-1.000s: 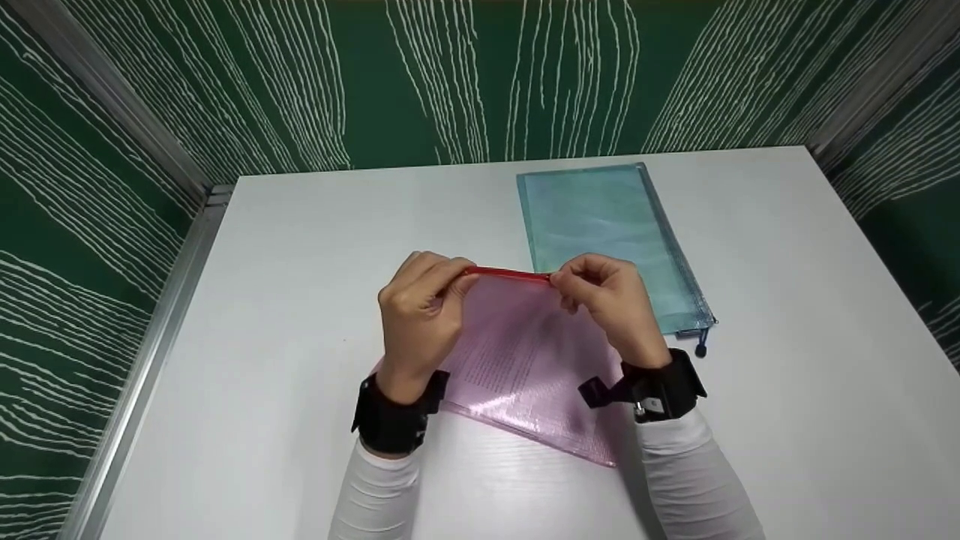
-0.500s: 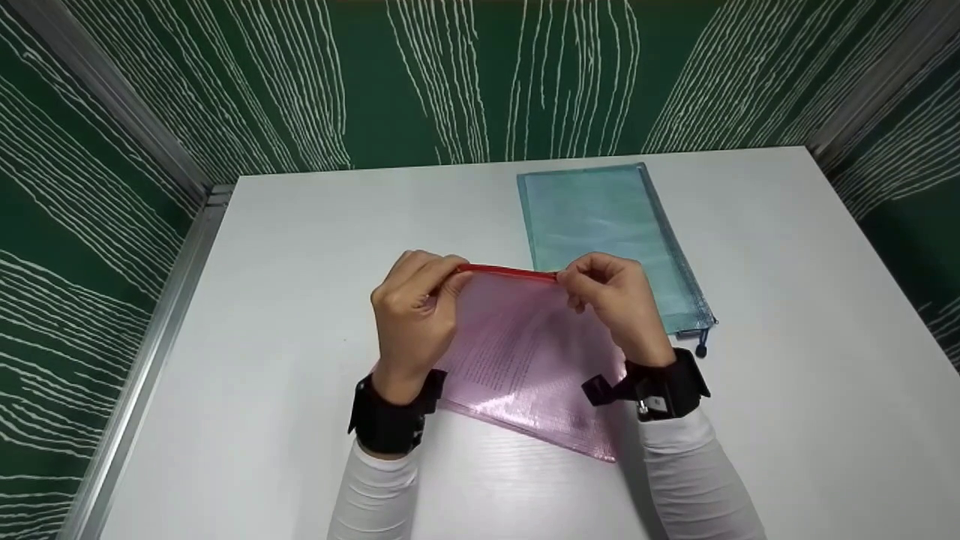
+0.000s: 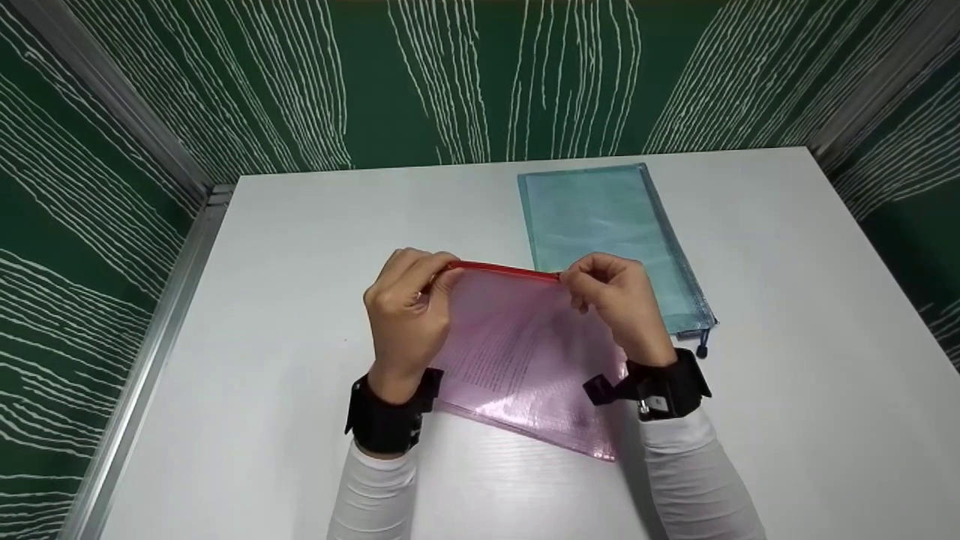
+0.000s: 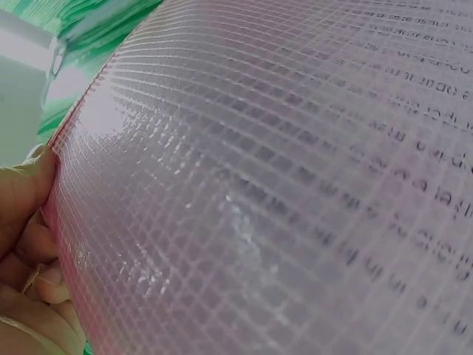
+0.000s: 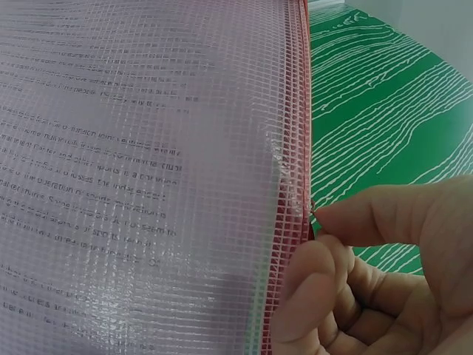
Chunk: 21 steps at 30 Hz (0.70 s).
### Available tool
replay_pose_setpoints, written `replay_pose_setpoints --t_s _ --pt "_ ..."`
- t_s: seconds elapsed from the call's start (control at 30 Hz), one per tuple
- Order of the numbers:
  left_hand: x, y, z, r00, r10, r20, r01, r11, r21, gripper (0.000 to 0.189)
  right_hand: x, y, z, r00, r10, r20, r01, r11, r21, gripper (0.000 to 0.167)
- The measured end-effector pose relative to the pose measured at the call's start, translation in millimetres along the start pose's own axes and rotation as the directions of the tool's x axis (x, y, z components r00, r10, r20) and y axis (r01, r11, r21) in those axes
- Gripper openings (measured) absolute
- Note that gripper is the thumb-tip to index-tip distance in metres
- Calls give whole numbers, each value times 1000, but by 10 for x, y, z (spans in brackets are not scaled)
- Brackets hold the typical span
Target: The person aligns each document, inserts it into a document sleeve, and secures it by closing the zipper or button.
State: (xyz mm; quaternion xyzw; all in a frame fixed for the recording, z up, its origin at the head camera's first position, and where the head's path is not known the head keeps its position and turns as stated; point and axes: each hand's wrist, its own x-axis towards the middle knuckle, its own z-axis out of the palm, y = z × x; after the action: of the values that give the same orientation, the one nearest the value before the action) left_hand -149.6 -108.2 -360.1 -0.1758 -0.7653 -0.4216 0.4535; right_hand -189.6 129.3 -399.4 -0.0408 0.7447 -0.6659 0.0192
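A pink mesh zipper pouch is held up by its top edge, tilted toward me, with a printed sheet showing through it. Along that edge runs a red zipper, stretched between my hands. My left hand grips the left part of the zipper edge between thumb and fingers. At the other end, my right hand pinches the small zipper pull between thumb and forefinger, its other fingers curled below. The fingertips hide most of the pull.
Behind the right hand, a teal mesh zipper pouch lies flat on the white table, its dark pull tab hanging off the near corner. Green walls with white streaks rise behind and at both sides.
My left hand has moved a little to the left along with its grip, and the visible stretch of red zipper has lengthened. The right hand has shifted slightly right. The teal pouch stays still.
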Motion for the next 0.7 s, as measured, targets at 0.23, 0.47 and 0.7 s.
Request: replay_pose_setpoints --t_s 0.23,0.47,0.7 --pt "4 -14 -11 1000 -7 -6 7 1000 0 10 1 -4 -4 1000 2 7 -2 1000 -11 7" --pt "3 -22 -19 1000 -21 3 21 1000 -4 10 -10 -8 -18 1000 -3 31 4 1000 -16 11" --pt "17 -40 -50 1000 -24 -2 24 1000 7 10 13 3 -37 1000 16 4 -16 1000 -17 9"
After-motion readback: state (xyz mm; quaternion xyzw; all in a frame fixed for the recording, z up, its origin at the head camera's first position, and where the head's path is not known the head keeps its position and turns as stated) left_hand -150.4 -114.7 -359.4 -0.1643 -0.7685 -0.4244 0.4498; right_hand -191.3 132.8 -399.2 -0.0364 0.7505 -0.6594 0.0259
